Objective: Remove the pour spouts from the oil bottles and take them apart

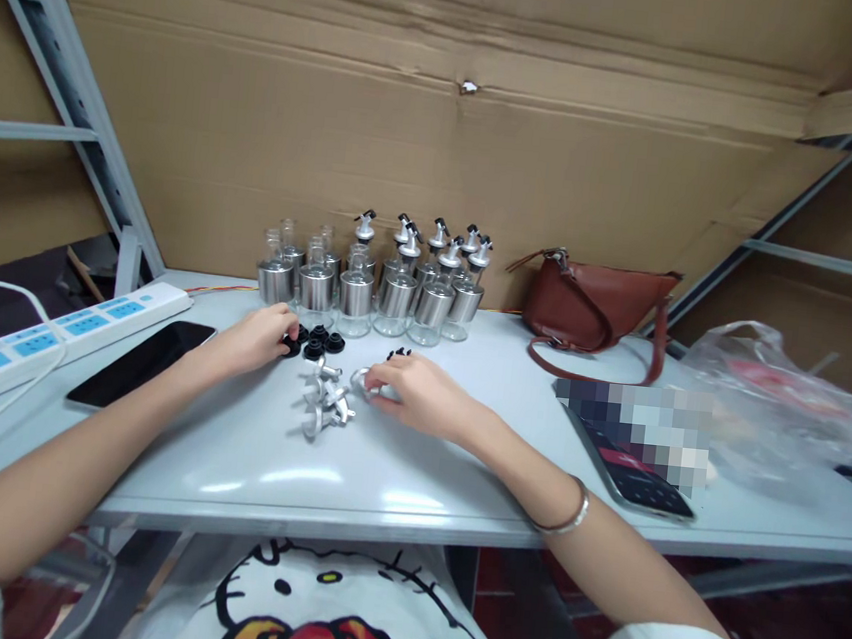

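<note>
My left hand has its fingers closed at a black rubber stopper, beside a small group of other black stoppers. My right hand pinches a silver pourer spout just above the table; the fingers cover part of it. Several loose silver pourer spouts lie in a heap between the two hands. Behind them stand rows of glass oil bottles with steel bands. Bottles on the right carry pourer tops, while those on the left have bare necks.
On the left of the grey table lie a power strip and a dark phone. To the right are a brown handbag, a tablet-like device and a clear plastic bag. Cardboard rises behind the bottles.
</note>
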{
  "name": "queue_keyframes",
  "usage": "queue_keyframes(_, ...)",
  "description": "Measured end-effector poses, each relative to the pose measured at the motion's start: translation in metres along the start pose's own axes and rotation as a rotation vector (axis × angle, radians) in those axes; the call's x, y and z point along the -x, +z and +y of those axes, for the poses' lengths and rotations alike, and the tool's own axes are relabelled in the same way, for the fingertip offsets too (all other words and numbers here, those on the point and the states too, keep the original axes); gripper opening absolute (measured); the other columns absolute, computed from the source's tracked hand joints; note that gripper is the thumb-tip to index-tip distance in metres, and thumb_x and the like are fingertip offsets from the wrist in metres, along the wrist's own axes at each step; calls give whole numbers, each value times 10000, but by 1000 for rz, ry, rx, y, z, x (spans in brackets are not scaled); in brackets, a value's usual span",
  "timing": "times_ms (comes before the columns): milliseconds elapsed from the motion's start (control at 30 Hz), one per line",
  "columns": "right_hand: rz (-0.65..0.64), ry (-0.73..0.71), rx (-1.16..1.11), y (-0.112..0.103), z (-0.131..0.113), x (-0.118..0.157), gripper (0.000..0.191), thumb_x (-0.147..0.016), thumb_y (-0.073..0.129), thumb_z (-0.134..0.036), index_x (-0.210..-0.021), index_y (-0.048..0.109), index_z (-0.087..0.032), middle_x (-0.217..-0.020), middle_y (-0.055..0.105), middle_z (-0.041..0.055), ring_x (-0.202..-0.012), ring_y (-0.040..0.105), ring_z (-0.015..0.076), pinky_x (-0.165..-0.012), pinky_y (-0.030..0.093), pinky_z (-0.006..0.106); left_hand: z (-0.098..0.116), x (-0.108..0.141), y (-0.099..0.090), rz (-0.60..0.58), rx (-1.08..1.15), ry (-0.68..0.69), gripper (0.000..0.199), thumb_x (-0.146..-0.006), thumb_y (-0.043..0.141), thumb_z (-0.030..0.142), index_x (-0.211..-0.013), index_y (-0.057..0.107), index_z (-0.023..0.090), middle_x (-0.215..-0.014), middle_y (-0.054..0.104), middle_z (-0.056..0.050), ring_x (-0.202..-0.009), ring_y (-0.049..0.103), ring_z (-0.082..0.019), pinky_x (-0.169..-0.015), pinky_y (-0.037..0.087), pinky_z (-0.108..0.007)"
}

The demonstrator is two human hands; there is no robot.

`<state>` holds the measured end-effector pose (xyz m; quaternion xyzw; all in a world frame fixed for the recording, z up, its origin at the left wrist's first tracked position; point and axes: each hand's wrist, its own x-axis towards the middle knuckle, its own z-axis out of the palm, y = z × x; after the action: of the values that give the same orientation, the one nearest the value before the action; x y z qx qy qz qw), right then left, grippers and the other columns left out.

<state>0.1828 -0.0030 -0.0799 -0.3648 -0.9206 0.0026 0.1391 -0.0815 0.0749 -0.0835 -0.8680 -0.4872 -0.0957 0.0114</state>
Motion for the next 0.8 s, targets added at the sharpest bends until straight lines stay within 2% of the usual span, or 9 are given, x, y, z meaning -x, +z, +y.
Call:
queue_keyframes(133, -50, -26, -11, -3, -2, 1, 103, -806, 646, -158, -908, 655, -160, -808, 675, 64, -718, 601, 161, -654, 379, 250, 2, -1, -2, -13, 3, 10, 106, -711, 502, 175, -793, 569, 173, -855, 561, -64, -756, 570, -204, -684, 444, -278)
queue_keyframes(333, -29, -44, -28, -2, -1, 0, 96, -849, 608, -188, -925, 652, -149, -835, 687, 73, -740, 615, 162, -679, 400, 252, 8, 4, -8, -29, -6, 25, 147, -745, 458, 143, -833, 569, 177, -885, 596, -68, -814, 589, -228, -690, 426, -291)
queue_keyframes(467, -20, 6, 0, -2, -2, 0, 131, -859, 600, -210, -964, 650, -150, -869, 695, 87, -762, 631, 183, -686, 409, 270, 14, 8, -12, -47, -58, -6, 178, -786, 459, 194, -916, 580, 185, -963, 613, -79, -840, 602, -247, -669, 422, -303)
queue_keyframes(567, -24, 45, 3, -3, -4, 1, 176, -849, 608, -205, -1013, 636, -146, -900, 694, 95, -780, 637, 197, -694, 425, 282, 16, 8, -12, -52, -78, 2, 210, -808, 430, 200, -929, 600, 186, -978, 623, -89, -863, 605, -241, -708, 438, -300)
queue_keyframes(667, -29, 1, -31, -3, -4, 1, 197, -837, 617, -182, -1030, 630, -142, -940, 683, 103, -820, 632, 197, -722, 444, 288, 14, 6, -10, -49, -58, 19, 223, -798, 420, 191, -897, 619, 185, -952, 640, -91, -863, 606, -234, -729, 449, -293)
queue_keyframes(800, -29, -96, -94, -1, -3, 1, 117, -836, 607, -155, -945, 650, -145, -927, 669, 90, -855, 614, 183, -767, 457, 297, 9, 4, -9, -35, -44, 28, 217, -782, 419, 193, -842, 627, 187, -910, 665, -88, -848, 609, -238, -726, 446, -296)
